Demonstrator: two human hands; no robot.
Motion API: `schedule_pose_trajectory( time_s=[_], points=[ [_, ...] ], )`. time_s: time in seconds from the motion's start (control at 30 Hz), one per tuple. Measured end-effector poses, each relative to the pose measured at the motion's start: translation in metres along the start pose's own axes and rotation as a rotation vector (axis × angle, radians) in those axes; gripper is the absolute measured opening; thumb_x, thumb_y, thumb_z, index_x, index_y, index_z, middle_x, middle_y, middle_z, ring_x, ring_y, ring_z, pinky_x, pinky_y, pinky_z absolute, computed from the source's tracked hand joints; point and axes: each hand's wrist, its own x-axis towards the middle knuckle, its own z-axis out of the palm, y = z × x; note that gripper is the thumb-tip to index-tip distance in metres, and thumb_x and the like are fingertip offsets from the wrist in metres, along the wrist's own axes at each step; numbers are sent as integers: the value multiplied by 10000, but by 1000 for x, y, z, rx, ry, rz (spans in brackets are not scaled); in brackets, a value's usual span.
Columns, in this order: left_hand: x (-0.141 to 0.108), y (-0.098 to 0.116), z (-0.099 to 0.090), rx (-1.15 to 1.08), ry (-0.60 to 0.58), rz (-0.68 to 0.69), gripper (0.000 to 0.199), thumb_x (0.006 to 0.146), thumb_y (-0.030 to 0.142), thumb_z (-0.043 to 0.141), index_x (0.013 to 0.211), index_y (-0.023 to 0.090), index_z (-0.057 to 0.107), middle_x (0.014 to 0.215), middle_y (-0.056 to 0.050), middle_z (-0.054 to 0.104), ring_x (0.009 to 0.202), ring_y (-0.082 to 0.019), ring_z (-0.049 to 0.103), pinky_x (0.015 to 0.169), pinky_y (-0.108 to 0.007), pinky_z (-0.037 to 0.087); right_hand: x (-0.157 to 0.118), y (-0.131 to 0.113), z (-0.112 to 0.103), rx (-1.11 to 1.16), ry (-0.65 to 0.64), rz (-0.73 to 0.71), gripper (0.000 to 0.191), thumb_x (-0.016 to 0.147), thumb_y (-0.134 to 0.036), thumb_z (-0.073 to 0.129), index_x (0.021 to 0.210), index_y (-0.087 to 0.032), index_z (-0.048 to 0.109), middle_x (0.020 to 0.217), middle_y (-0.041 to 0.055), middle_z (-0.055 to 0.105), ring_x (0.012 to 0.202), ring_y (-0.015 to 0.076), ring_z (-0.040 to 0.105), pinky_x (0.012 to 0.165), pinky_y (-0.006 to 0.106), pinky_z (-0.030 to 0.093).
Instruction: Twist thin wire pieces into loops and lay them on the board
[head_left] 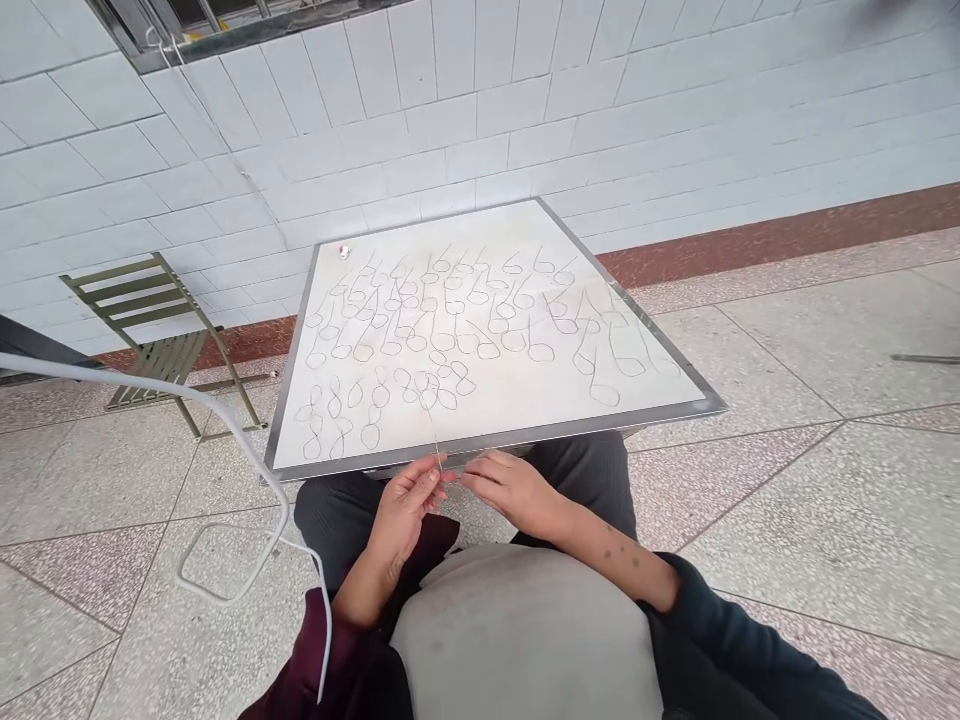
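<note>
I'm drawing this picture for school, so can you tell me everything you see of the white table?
The table has a flat, whitish top with faint yellowish patches and a grey strip along its edges. It looks smooth; I can't tell what it's made of. It stands by the tiled wall. Thin, wire-like loops lie spread over it, and a small red-and-white thing sits near the far left corner. Its legs can't be seen.

White tiled wall (450, 130), speckled floor (795, 520)

Wire loops (455, 308) across table (525, 408); hands (517, 490) on near side; chair (171, 358) left of table (wall (450, 120) behind both).
</note>
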Motion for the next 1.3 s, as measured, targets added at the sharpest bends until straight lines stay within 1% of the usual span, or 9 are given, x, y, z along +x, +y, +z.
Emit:
schedule_pose_trajectory(
  time_s=[0.13,0.23,0.37,0.43,0.57,0.83,0.93,1.17,1.3],
  points=[
    [0,-1,-1,-2,35,-15,322,688,291,791,981,175,725,804,-47,709,601,-69,534,592,-196,388,0,-4,1,47,-38,-12,267,958,-111,401,1113,-170,611,1023,97,659,834,189,543,735,337,496],
    [0,-3,0,1,42,-7,305,688,294,786,958,169,724,750,-34,695,580,-70,527,572,-198,387,-2,-5,4,112,25,3,273,960,-138,423,1167,-191,594,1044,92,654,856,179,569,738,324,516],
    [-2,-2,1,77,35,27,301,741,322,738,993,158,717,710,-29,675,579,-80,530,558,-206,391,-3,-2,12,217,272,236,235,935,-210,521,1160,-207,590,1045,100,634,923,186,600,761,318,539],
    [-3,-1,2,129,14,38,298,762,333,715,1003,157,716,700,-25,666,576,-83,528,556,-211,396,-2,-1,16,288,320,355,211,924,-211,545,1126,-222,603,982,81,650,878,181,613,731,312,539],
    [-3,-2,2,209,-32,65,290,787,355,683,997,157,713,694,-21,658,576,-95,533,553,-224,414,0,-1,22,454,311,414,157,924,-168,527,1002,-242,642,876,38,667,822,164,621,719,299,526],
    [0,-5,0,414,-42,133,342,818,382,639,1052,142,710,683,-21,642,566,-106,531,553,-235,439,-4,-4,34,554,300,575,69,887,-217,580,938,-212,625,837,30,640,737,147,605,646,269,506],
    [0,-4,2,496,-50,149,348,833,401,613,1061,161,720,663,-22,634,551,-118,534,532,-239,434,-1,-6,32,564,295,579,75,892,-233,565,934,-206,620,843,38,636,748,149,604,646,269,508],
    [-3,-2,3,539,8,192,296,819,423,621,921,183,761,592,-16,611,514,-131,506,528,-246,412,3,-11,27,580,269,532,104,900,-271,556,912,-201,632,802,45,638,721,154,579,604,262,483],
    [-3,1,3,594,12,235,305,841,401,599,1013,200,749,656,-29,628,604,-157,537,609,-267,434,2,-12,32,619,285,583,118,905,-286,550,897,-198,627,805,43,637,710,149,575,616,264,470]
  ],
)
